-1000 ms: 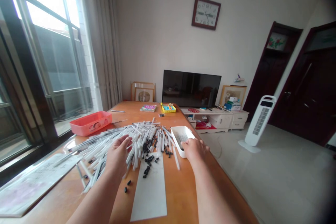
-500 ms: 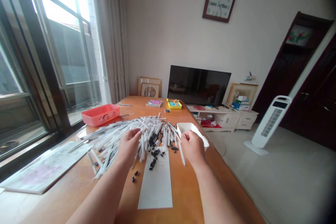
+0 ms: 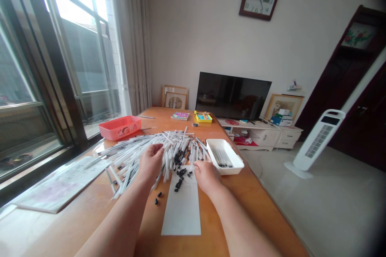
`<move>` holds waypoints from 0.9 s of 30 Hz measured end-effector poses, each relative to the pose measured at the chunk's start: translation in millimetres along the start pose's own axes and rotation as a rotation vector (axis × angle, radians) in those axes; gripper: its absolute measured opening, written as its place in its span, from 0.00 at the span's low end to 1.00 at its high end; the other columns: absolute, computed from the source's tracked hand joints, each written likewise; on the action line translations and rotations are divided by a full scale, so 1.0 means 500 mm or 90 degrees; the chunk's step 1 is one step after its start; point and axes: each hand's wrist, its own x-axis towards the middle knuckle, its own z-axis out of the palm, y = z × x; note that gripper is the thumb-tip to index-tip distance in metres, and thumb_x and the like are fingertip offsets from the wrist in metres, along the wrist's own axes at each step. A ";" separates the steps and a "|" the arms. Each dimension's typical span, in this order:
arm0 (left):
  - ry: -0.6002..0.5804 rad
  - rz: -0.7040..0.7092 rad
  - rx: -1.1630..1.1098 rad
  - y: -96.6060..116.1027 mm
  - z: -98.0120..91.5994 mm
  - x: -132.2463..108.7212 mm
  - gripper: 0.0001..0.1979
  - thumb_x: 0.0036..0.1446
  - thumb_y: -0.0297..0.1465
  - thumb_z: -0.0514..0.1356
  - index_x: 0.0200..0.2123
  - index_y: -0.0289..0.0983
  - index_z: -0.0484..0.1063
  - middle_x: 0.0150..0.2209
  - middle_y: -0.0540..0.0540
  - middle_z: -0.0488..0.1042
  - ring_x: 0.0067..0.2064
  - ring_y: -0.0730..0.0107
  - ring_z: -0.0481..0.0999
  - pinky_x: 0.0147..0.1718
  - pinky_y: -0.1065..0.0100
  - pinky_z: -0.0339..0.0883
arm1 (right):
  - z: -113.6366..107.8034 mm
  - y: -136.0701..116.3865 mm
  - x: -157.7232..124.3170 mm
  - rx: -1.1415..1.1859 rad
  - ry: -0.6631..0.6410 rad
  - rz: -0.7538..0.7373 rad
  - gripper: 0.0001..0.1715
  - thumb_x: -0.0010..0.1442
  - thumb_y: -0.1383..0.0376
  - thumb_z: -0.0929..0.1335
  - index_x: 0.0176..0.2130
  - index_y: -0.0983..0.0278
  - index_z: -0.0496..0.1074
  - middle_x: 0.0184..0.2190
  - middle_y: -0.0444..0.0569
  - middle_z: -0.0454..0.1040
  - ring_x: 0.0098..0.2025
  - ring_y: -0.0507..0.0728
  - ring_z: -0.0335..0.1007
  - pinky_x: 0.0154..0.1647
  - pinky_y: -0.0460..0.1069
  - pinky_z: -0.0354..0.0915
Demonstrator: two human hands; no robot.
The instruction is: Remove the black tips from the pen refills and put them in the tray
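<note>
My left hand is closed in a pinch at the near side of a heap of thin, clear and white plastic tubes. Whatever its fingertips hold is hidden or too small to name. To the right, my right hand has its fingers pressed together just left of a white tray; its grip is also hard to make out. Inside the tray lie several slim sticks with black ends. Small black caps are scattered between the hands, some on a white strip of paper.
At the left stand a red plastic box and a large flat booklet. Farther back on the table lie a colourful book, a yellow box and a pen. The table's right edge runs beside the tray.
My right hand has moved left from over the white tray toward the paper strip, uncovering the sticks in the tray. The left hand stays pinched near the heap. The view has shifted slightly.
</note>
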 end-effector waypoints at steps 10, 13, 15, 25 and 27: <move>-0.006 0.024 0.036 -0.010 0.000 0.006 0.12 0.47 0.32 0.64 0.38 0.38 0.80 0.39 0.42 0.81 0.43 0.56 0.77 0.51 0.58 0.65 | -0.002 -0.003 0.011 -0.031 -0.077 0.023 0.24 0.62 0.66 0.65 0.53 0.47 0.77 0.46 0.47 0.79 0.46 0.58 0.75 0.44 0.49 0.62; -0.037 0.081 0.126 -0.012 0.004 -0.003 0.09 0.45 0.28 0.64 0.32 0.41 0.80 0.36 0.42 0.80 0.45 0.52 0.75 0.52 0.56 0.62 | -0.001 0.002 0.012 -0.022 -0.050 0.033 0.20 0.63 0.65 0.63 0.47 0.49 0.79 0.44 0.46 0.80 0.45 0.58 0.75 0.40 0.49 0.62; -0.067 0.139 0.253 -0.012 0.007 -0.014 0.07 0.45 0.28 0.64 0.29 0.43 0.80 0.37 0.41 0.79 0.49 0.47 0.72 0.54 0.53 0.58 | 0.001 0.005 0.011 -0.017 -0.026 0.041 0.19 0.63 0.65 0.62 0.44 0.51 0.80 0.43 0.46 0.81 0.43 0.58 0.75 0.37 0.48 0.61; -0.175 0.299 0.708 -0.032 0.014 -0.044 0.05 0.48 0.35 0.63 0.24 0.41 0.75 0.59 0.38 0.70 0.67 0.35 0.53 0.58 0.43 0.49 | 0.010 0.015 0.011 0.024 0.022 0.036 0.17 0.63 0.64 0.63 0.42 0.52 0.79 0.42 0.44 0.80 0.41 0.57 0.74 0.35 0.48 0.58; -0.178 0.307 0.731 -0.036 0.015 -0.041 0.05 0.48 0.34 0.63 0.23 0.41 0.75 0.60 0.38 0.70 0.68 0.35 0.51 0.59 0.43 0.48 | 0.011 0.017 0.012 0.030 0.028 0.035 0.16 0.63 0.63 0.63 0.42 0.51 0.79 0.42 0.44 0.81 0.42 0.57 0.74 0.35 0.48 0.58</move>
